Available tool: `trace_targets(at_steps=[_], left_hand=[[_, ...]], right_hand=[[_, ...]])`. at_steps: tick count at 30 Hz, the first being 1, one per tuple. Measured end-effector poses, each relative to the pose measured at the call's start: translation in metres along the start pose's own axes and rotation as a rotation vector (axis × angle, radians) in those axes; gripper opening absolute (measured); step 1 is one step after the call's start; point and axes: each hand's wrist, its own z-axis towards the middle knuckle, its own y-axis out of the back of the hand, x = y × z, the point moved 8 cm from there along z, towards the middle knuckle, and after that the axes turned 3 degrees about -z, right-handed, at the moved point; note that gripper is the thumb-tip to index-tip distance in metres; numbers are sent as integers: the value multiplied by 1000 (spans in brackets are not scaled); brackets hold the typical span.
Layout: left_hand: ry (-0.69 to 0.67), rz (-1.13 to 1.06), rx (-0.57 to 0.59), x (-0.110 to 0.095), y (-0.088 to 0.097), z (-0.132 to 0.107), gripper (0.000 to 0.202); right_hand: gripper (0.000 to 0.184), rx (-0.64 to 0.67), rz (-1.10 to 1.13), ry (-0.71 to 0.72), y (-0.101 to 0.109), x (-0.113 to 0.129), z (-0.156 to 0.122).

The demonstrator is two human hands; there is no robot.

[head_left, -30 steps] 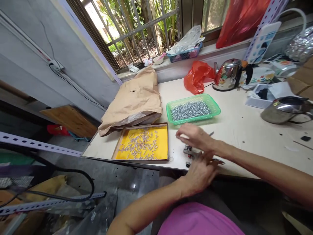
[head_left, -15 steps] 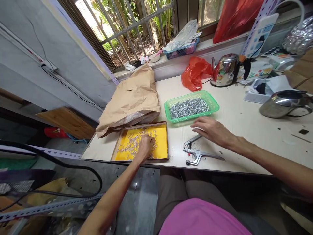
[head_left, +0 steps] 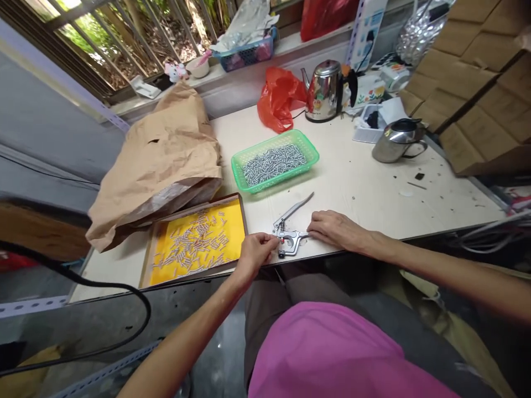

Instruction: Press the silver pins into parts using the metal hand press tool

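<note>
The silver snap-fastener pliers (head_left: 293,236) lie on the table near its front edge, handles spread apart, with a spring and a small red part by the jaws. My right hand (head_left: 341,232) has its fingers closed on the end of the lower handle. At the jaw side, my left hand (head_left: 255,253) is pinched close to the red part; whatever its fingertips hold is too small to make out. Left of that hand is a shallow tray (head_left: 244,215) with a yellow bottom, strewn with small metal pins (head_left: 199,235). Beyond the pliers, a green plastic basket (head_left: 313,145) contains many small metal pieces (head_left: 274,164).
A large brown paper bag (head_left: 166,143) stands behind the tray. Toward the back are a red plastic bag (head_left: 279,99) and a steel kettle (head_left: 326,91). A steel jug (head_left: 396,145) and a cardboard box (head_left: 477,83) stand at the right. The table's front edge runs close below both hands.
My left hand has left the pins in the tray and come to the pliers' jaws. The right hand has moved onto the lower handle, and the pliers have turned. The view has shifted right.
</note>
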Motion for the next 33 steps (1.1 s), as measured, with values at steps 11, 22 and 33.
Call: trace_targets(at_steps=[11,22,33], left_hand=[[133,16,31,18,-13,3,24],[261,34,136,23,-18,4,28],[179,286,116,23,-14,1,28]], right_hand=[[31,54,-8,-42,-4,0,-1],[105,84,-146,1,14,-38,19],[68,136,-239,-12,18,-19,13]])
